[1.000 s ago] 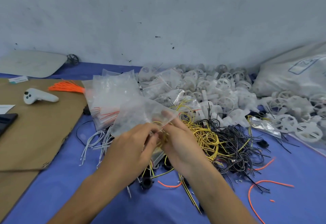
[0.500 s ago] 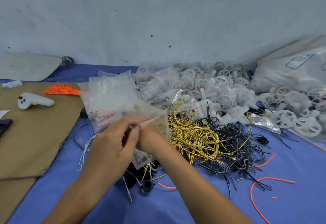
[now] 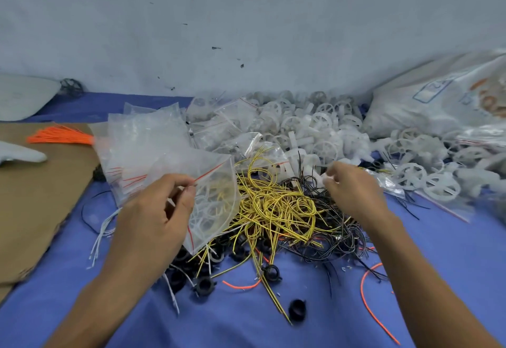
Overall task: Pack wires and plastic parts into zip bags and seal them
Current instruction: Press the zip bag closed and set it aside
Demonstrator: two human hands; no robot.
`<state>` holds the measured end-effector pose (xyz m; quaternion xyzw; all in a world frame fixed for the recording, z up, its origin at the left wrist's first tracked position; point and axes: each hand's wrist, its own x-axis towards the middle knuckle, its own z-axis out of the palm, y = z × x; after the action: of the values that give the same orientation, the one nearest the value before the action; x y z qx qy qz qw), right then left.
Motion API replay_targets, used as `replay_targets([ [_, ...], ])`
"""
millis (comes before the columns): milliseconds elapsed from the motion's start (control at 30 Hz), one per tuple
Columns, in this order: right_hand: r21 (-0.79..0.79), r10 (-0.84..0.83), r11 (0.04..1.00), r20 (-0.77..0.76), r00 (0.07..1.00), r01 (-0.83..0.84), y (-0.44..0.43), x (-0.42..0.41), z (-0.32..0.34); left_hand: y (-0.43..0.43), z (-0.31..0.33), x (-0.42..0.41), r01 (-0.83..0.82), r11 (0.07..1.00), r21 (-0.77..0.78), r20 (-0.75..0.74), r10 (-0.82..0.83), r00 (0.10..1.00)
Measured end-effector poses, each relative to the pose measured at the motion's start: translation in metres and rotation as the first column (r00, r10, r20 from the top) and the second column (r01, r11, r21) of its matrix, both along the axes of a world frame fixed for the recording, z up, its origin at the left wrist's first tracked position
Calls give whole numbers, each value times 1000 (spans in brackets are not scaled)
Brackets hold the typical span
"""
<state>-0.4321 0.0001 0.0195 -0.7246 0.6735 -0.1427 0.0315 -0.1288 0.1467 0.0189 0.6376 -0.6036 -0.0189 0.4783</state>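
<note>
My left hand [image 3: 153, 210] pinches the red-striped top of a clear zip bag [image 3: 216, 200] that holds white plastic rings and some yellow wire. The bag hangs over the left side of a tangle of yellow wires [image 3: 276, 205]. My right hand [image 3: 353, 189] hovers over the black wires [image 3: 331, 227], its fingers curled near a small white plastic part [image 3: 327, 178]; whether it grips that part is unclear. White plastic wheels [image 3: 325, 134] are heaped behind the wires.
A stack of empty zip bags [image 3: 142, 145] lies left of the wires. Black plastic rings [image 3: 204, 283] and orange wires [image 3: 369, 301] litter the blue cloth [image 3: 451, 265]. Brown cardboard [image 3: 41, 197] with an orange wire bundle [image 3: 61, 137] sits left. A big sack [image 3: 443, 101] stands right.
My right hand has let go of the bag and moved right, over the black wires. My left hand alone keeps the bag, now more to the right.
</note>
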Motion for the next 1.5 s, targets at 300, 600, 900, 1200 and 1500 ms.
replay_targets([
  [300, -39, -123, 991, 175, 977, 132, -23, -43, -20, 1, 0, 0, 10, 1000, 27, 22, -11, 1000],
  [600, -184, 97, 972, 881, 462, 146, 2, -43, 38, -2, -1, -4, 6, 999, 41, 30, -7, 1000],
  [900, 56, 35, 788, 990, 135, -613, 84, 30, 46, -1, -1, -16, 55, 990, 131, 54, -62, 997],
  [1200, 139, -216, 698, 976, -22, -702, 102, 140, 2, 19, -5, -25, 80, 985, 156, 213, -113, 970],
  [1500, 169, -411, 667, 896, -169, -726, 108, 206, 10, 28, 10, -5, 7, 1000, 15, 93, -8, 996],
])
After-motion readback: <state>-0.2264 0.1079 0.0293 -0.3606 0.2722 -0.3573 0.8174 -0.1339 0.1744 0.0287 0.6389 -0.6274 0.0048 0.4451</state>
